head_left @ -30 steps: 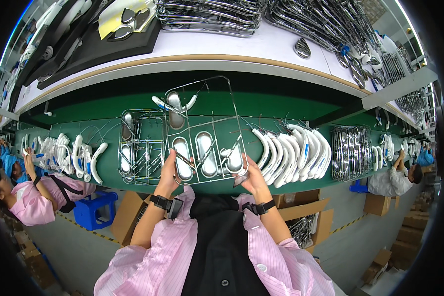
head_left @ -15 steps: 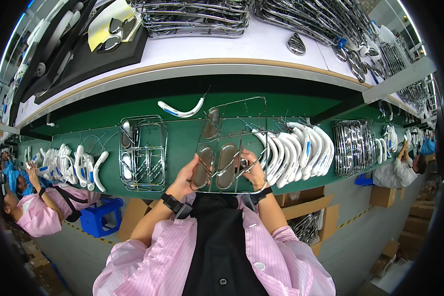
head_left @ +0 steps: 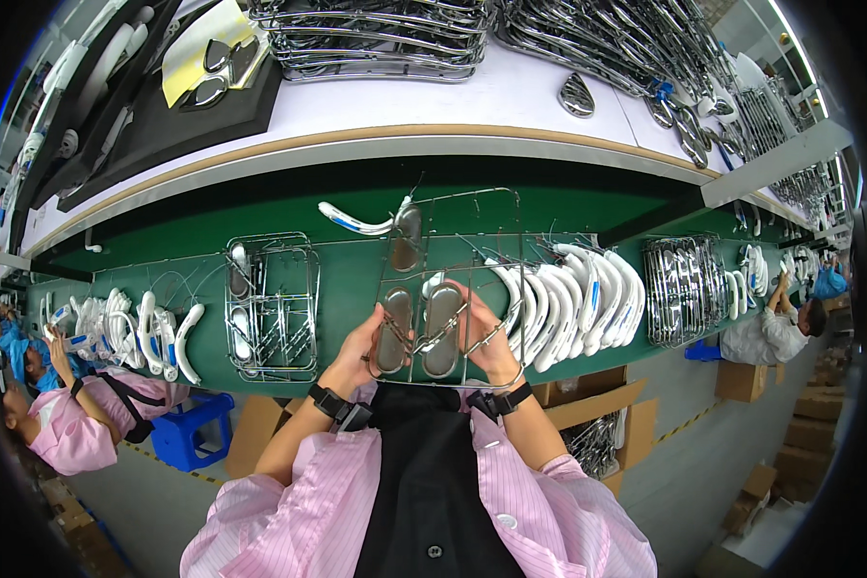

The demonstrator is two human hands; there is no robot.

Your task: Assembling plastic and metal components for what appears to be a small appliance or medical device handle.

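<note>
In front of me stands a chromed wire frame (head_left: 522, 226) with several oval metal plates; its far end is raised toward the shelf. My left hand (head_left: 359, 349) is closed on its left side, the thumb by the lower left plate (head_left: 393, 332). My right hand (head_left: 488, 339) is closed about the right part, its fingers reaching behind the lower right plate (head_left: 442, 332), partly hidden by it. Thin crossing rods run over both lower plates. Beyond the frame lies a white curved piece (head_left: 352, 220) with a blue strip, its right end by the upper plate (head_left: 406, 241).
Another wire frame (head_left: 272, 308) lies left on the green bench. White curved pieces (head_left: 588, 308) are lined up at right, with stacked frames (head_left: 686, 289) past them. Above runs a shelf edge (head_left: 376, 142). Co-workers sit at both sides; a blue stool (head_left: 193, 429) stands at left.
My right hand has shifted its fingers up and leftward behind the lower right plate. My left hand keeps its hold, and the frame has barely moved.
</note>
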